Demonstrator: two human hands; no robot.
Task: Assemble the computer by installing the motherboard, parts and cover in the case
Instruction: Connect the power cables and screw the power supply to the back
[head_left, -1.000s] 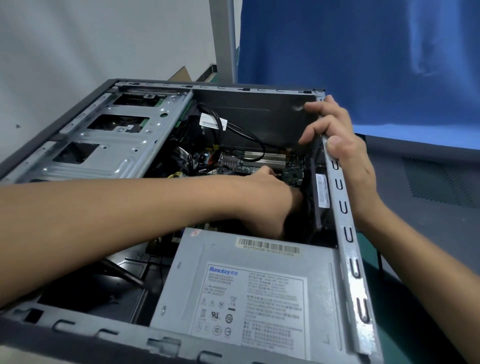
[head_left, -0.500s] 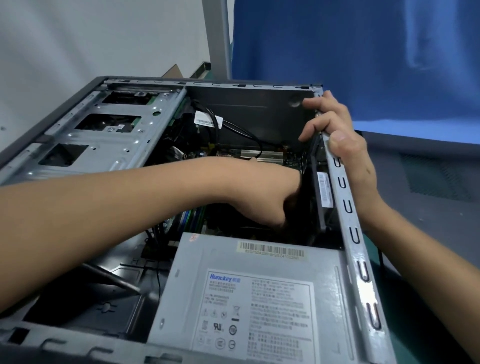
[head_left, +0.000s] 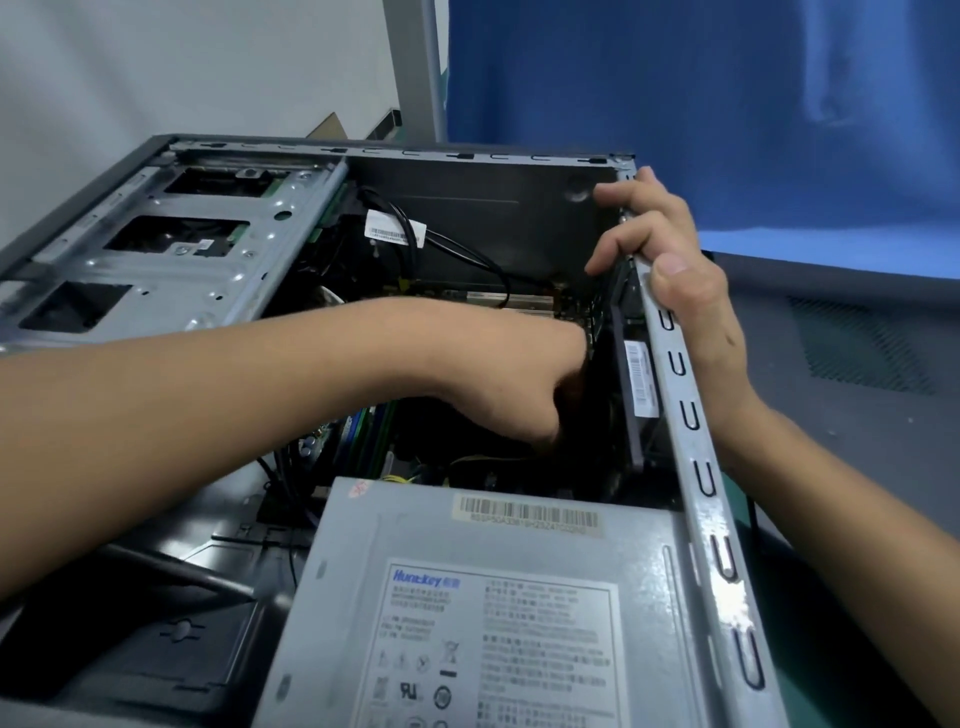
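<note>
Perforated grey metal drive cage sits far left in the open grey metal computer case. Green motherboard lies on the case floor. Left hand is dug in deep with its fingers hidden, so I can't tell what it's got. Boxy grey power supply is nearest. Right hand is curled over the case's right rim.

Pale wall seen at left; grey upright post set beside blue curtain; green table surface glimpsed at right edge.
</note>
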